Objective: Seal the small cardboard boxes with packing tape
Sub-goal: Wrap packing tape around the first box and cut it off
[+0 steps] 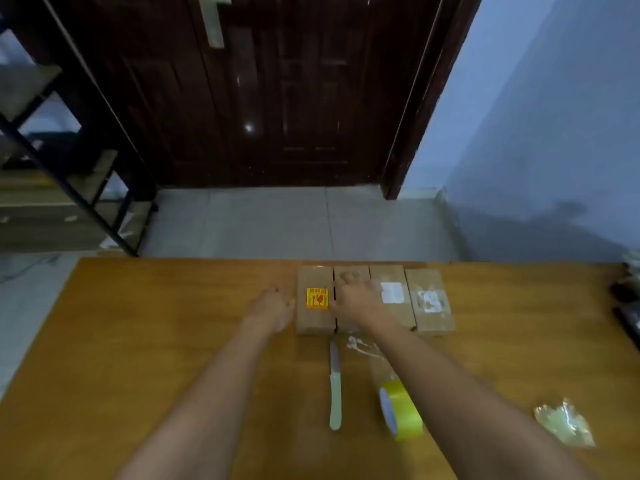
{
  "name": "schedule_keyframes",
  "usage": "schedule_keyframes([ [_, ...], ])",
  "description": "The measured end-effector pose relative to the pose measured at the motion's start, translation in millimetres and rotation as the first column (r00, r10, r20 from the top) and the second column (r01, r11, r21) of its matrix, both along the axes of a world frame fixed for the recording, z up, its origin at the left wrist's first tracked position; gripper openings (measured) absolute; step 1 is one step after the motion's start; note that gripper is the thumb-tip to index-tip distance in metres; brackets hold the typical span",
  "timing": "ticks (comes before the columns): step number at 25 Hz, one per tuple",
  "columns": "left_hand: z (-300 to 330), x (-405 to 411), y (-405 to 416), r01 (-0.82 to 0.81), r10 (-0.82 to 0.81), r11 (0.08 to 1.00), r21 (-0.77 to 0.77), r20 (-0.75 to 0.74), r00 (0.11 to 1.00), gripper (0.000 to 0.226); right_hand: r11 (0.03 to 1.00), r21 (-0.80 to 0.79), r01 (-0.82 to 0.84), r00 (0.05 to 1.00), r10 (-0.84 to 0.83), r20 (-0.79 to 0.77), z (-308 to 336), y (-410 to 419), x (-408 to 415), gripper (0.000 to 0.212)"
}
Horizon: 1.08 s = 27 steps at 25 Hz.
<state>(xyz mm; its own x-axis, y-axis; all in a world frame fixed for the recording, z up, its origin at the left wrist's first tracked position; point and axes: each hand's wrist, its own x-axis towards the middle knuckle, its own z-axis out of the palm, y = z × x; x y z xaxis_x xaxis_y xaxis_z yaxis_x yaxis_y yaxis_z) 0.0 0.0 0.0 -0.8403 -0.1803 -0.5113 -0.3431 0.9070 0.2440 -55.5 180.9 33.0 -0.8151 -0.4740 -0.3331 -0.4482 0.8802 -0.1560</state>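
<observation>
Several small cardboard boxes stand side by side at the far edge of the wooden table (138, 341). The leftmost box (313, 320) carries a yellow and red sticker. My right hand (356, 299) lies flat on the second box (351, 271), fingers spread. Beside it are a box with a white label (393, 306) and a box with a torn label (431, 303). My left hand (272, 304) rests on the table with its fingertips against the leftmost box's side. A roll of packing tape (401, 410) stands on edge near me, a loose strip trailing from it.
A pale-handled knife (335, 386) lies on the table between my forearms, left of the tape. A crumpled wad of clear tape (564, 424) sits at the near right. Dark objects (627, 296) lie at the right edge. Behind the table are a dark door and a metal shelf.
</observation>
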Motion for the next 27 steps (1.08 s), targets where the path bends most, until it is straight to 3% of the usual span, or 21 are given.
schedule_keyframes([
  [6, -23.0, 17.2, 25.5, -0.171, 0.164, 0.967, 0.191, 0.053, 0.985, 0.056, 1.000, 0.008, 0.015, 0.999, -0.015, -0.042, -25.1, 0.4, 16.7, 0.040],
  [9, -40.8, 13.3, 27.7, -0.324, 0.295, 0.883, 0.341, 0.134, 0.946, 0.056, 1.000, -0.013, 0.022, 0.998, -0.023, -0.052, -27.9, 0.3, 17.3, 0.043],
  [11, -44.1, 13.7, 31.2, -0.518, 0.467, 0.685, 0.513, 0.236, 0.852, 0.051, 0.999, -0.022, 0.032, 0.999, -0.032, -0.020, -28.3, 0.1, 21.2, 0.048],
  [13, -36.5, 16.1, 37.9, -0.669, 0.601, 0.361, 0.650, 0.386, 0.700, 0.049, 0.999, -0.021, 0.033, 0.999, -0.033, 0.009, -26.6, 2.1, 22.6, 0.050],
  [15, -33.2, 17.8, 41.7, -0.709, 0.626, 0.184, 0.681, 0.475, 0.619, 0.051, 1.000, -0.017, 0.024, 1.000, -0.024, 0.016, -24.3, 4.1, 21.1, 0.051],
  [17, -31.0, 19.7, 44.5, -0.712, 0.657, 0.090, 0.696, 0.496, 0.567, 0.049, 1.000, 0.003, 0.018, 0.999, -0.018, 0.032, -23.9, 5.8, 21.7, 0.054],
  [21, -28.0, 22.7, 40.8, -0.717, 0.724, -0.001, 0.698, 0.494, 0.481, 0.038, 1.000, 0.020, 0.000, 0.999, -0.001, 0.049, -23.4, 6.7, 20.8, 0.054],
  [27, -3.9, 48.1, 17.4, -0.657, 0.730, -0.140, 0.741, 0.525, 0.436, 0.031, 0.970, -0.233, 0.065, 0.997, -0.071, -0.016, -16.9, 1.5, 31.0, 0.048],
])
